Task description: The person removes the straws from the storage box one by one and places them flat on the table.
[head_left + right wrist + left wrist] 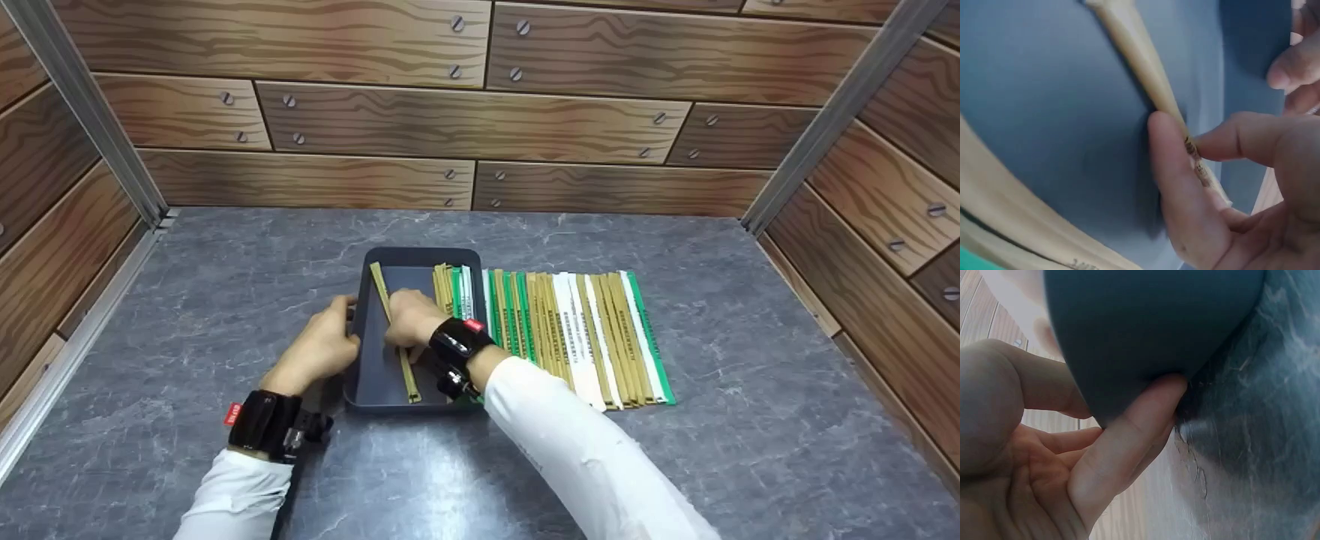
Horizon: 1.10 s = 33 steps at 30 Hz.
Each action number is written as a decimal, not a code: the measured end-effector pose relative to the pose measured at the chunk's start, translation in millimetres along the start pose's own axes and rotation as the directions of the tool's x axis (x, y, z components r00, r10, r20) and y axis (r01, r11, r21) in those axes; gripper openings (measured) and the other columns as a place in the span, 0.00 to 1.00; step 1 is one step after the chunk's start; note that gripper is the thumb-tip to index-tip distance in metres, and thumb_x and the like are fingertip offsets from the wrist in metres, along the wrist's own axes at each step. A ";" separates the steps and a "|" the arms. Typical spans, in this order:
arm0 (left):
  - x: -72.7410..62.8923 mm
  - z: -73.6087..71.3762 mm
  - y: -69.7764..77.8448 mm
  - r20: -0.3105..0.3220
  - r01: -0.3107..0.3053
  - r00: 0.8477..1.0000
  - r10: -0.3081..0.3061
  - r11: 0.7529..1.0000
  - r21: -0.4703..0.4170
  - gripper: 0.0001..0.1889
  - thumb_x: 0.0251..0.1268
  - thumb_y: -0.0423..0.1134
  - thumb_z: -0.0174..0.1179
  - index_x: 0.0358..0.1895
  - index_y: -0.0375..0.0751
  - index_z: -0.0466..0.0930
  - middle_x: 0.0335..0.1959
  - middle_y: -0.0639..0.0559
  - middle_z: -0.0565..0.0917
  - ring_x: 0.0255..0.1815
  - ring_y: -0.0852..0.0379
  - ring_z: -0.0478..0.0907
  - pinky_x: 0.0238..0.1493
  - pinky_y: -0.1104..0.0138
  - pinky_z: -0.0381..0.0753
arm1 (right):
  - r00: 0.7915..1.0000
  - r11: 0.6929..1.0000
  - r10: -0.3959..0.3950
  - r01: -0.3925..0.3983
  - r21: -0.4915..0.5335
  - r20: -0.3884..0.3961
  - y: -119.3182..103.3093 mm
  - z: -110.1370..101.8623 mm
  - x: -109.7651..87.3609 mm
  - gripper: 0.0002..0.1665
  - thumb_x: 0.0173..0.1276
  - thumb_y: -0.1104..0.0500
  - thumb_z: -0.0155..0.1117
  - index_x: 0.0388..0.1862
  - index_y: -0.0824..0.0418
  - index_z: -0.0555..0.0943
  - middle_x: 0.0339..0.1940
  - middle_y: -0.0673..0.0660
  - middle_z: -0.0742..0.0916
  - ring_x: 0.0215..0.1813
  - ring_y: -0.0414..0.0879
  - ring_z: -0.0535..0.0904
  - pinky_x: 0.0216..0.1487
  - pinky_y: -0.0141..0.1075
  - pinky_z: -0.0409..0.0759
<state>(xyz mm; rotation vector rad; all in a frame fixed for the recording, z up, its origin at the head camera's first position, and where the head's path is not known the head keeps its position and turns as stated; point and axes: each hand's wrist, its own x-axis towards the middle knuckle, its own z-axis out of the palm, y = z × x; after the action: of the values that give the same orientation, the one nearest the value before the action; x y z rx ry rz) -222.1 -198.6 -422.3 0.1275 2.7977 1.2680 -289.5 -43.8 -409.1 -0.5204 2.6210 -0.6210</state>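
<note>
A dark grey rectangular tray (379, 386) lies on the table. My left hand (321, 343) grips its left side, and the left wrist view shows fingers against the tray's outer wall (1145, 326). Inside the tray, my right hand (415, 322) pinches a long, narrow tan paper packet (408, 379) between thumb and fingers. That packet (1140, 53) slants over the tray floor and carries small dark print. Along the tray's right side lie several tan, green and white packets (444, 283), partly hidden by the right hand and wrist.
Right of the tray, a wide row of similar tan, green and white packets (581, 330) lies side by side on the grey marbled table (757, 390). Wood-patterned walls (480, 124) and metal corner posts (840, 112) enclose the back and sides.
</note>
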 end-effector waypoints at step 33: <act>-1.9 0.4 0.1 0.012 0.013 1.000 -0.014 0.999 0.033 0.34 0.65 0.24 0.49 0.76 0.22 0.56 0.67 0.25 0.75 0.64 0.33 0.78 0.65 0.45 0.79 | 0.895 0.911 0.159 0.030 0.412 -0.417 233.4 -123.9 -136.5 0.27 0.71 0.64 0.61 0.66 0.73 0.75 0.51 0.67 0.84 0.35 0.43 0.81 0.29 0.35 0.87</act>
<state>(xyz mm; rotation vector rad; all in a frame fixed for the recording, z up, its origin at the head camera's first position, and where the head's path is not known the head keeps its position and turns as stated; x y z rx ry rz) -220.1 -198.4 -422.5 0.1173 2.8051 1.2152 -290.1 252.3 -382.0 -0.1654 2.7741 -1.3681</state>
